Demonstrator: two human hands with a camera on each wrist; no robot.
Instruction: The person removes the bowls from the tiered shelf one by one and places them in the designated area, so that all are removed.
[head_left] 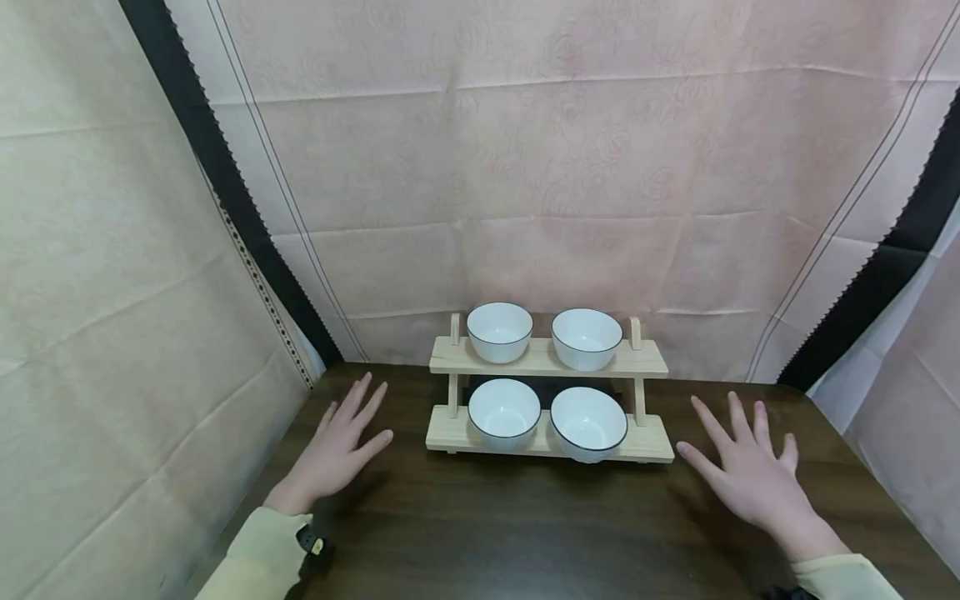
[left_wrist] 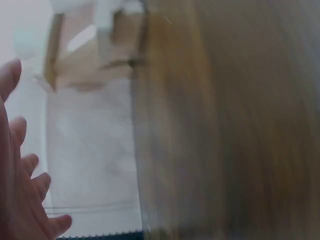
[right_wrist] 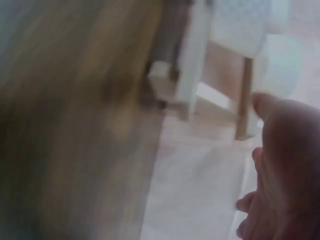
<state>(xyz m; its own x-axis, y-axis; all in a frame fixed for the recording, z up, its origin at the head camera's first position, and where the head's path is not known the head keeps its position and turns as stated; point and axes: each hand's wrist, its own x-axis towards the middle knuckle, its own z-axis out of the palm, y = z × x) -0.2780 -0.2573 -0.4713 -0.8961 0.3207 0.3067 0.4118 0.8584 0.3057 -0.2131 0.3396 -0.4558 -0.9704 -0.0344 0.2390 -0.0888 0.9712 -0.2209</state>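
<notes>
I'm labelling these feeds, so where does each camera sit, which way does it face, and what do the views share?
Head: on the person's head, facing forward and down at the wooden rack, four white bowls and table; left hand, right hand and sleeves show.
Left wrist: facing past the left hand, at the left edge, toward the blurred rack.
Right wrist: facing past the right hand, lower right, toward the blurred rack.
Shared: rack and table in all three; each hand in head and its own wrist view.

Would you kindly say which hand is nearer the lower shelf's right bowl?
Right. The right hand is to the right of that bowl; the left hand is farther away, left of the rack.
</notes>
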